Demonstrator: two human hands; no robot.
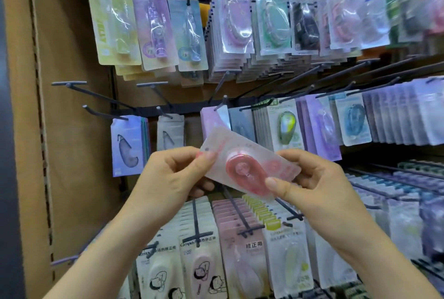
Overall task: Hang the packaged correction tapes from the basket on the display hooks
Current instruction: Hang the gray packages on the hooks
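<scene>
Store display wall [72,154], brown board, fills the view. Landmark = pink correction tape pack [247,166], centre.

Top row of hung packs [271,17] sits well above the pink pack: clear blisters with green, pink and black units. Yellow PLUS card [111,22] is up-left of it.

Middle row [355,118] is just behind and right of the pink pack, lilac and blue cards stacked deep on their pegs.

Bottom row [242,250] is below it: pink, white and yellow-green cards.

Lavender pack [127,147] hangs left of it on its own peg.

Left hand [168,178] is at the pack's upper-left end, thumb in front, fingers curled behind, pinching the card beside the hang hole.

Right hand [319,183] is at the lower-right end, thumb pressed on the front near the pink blister, fingers wrapped behind.

Both hands grip it. Pack is tilted, hole end up-left, held in the air in front of the middle row.

Bare hooks [101,97] are up-left of the pack, dark, sticking out from the board.
</scene>
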